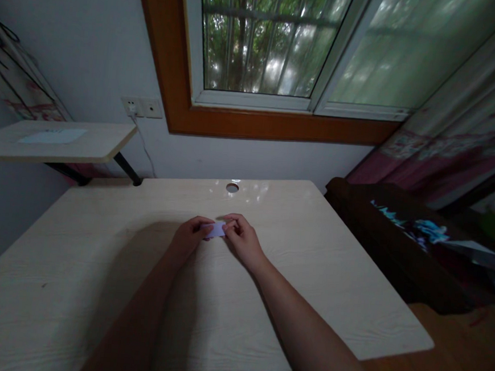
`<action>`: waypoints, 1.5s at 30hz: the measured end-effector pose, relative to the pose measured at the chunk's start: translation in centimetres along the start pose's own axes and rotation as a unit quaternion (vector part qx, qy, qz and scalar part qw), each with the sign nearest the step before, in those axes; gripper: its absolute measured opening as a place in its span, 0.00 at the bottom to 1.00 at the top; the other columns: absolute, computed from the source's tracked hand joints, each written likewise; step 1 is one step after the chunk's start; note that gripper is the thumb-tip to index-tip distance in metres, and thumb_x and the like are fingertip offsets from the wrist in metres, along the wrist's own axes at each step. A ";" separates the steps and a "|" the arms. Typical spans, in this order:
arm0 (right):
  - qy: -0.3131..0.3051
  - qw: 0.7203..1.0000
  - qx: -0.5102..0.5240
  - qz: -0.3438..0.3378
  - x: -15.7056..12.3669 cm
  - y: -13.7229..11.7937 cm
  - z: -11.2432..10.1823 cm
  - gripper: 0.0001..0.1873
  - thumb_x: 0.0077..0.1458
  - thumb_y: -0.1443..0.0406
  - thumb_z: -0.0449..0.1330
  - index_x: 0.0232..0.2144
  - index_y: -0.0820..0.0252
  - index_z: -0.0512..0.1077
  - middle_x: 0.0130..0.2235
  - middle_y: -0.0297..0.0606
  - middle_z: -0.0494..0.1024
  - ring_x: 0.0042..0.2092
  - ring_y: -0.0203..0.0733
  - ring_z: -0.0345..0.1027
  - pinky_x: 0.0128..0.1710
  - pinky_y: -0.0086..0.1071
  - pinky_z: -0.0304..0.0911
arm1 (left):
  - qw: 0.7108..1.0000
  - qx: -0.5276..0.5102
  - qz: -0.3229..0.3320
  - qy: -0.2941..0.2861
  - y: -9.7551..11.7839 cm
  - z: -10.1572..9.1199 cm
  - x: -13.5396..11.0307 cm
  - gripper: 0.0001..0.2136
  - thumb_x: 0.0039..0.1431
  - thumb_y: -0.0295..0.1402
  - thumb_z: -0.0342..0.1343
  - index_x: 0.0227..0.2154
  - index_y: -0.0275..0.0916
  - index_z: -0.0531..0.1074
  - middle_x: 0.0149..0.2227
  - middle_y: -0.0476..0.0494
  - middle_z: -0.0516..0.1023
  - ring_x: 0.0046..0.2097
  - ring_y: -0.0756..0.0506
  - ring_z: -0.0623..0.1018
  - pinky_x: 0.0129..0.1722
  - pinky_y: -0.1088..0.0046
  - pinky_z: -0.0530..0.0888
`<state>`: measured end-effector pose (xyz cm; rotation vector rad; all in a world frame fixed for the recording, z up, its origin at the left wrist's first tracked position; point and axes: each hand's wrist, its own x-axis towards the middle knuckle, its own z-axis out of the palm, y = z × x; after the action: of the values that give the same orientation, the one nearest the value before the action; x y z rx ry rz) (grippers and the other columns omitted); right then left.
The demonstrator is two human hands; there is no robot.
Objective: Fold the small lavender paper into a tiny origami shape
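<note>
Between my two hands is a small, flat purple piece [215, 230] that looks like folded paper. My left hand [190, 235] pinches its left end, the thumb lying on the near face. At the right end, my right hand [243, 238] grips it between thumb and fingers. The fingertips behind the piece are partly hidden. Both hands are just above or on the pale wood-grain table [229, 310]; I cannot tell whether the piece touches the surface.
A round cable hole [232, 188] is near the table's back edge. At the left stands a raised shelf [83, 144] on black legs, with a paper sheet [53, 135] on it. Beyond the right edge is a dark brown piece of furniture [367, 240] with items on it.
</note>
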<state>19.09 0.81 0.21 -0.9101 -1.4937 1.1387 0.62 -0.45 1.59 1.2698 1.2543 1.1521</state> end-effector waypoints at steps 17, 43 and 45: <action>-0.017 0.986 -0.160 -0.033 0.0 -0.5 0.0 0.08 0.58 0.61 0.60 0.32 0.58 0.78 0.31 0.36 0.77 0.33 0.40 0.68 0.34 0.32 0.60 | 0.986 0.165 0.038 0.005 0.1 0.0 -0.1 0.12 0.53 0.42 0.58 0.29 0.39 0.80 0.29 0.46 0.81 0.33 0.44 0.78 0.36 0.70 0.72; 0.038 0.993 -0.110 -0.006 0.2 0.0 -0.5 0.10 0.57 0.59 0.60 0.31 0.58 0.77 0.32 0.37 0.78 0.35 0.42 0.70 0.37 0.33 0.63 | 0.994 0.082 0.057 0.036 -0.4 -0.4 0.3 0.15 0.53 0.43 0.60 0.38 0.38 0.78 0.36 0.43 0.81 0.35 0.45 0.78 0.38 0.70 0.74; 0.026 0.990 -0.134 -0.025 0.1 -0.3 -0.3 0.09 0.57 0.59 0.59 0.31 0.57 0.77 0.31 0.37 0.78 0.34 0.41 0.69 0.36 0.33 0.62 | 0.990 0.121 0.065 0.018 -0.1 -0.2 0.1 0.12 0.52 0.42 0.60 0.33 0.39 0.79 0.33 0.45 0.81 0.35 0.45 0.78 0.38 0.70 0.74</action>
<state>19.38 0.86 0.53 -1.0674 -1.6432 0.8846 0.37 -0.37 1.47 1.5346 1.3864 1.1451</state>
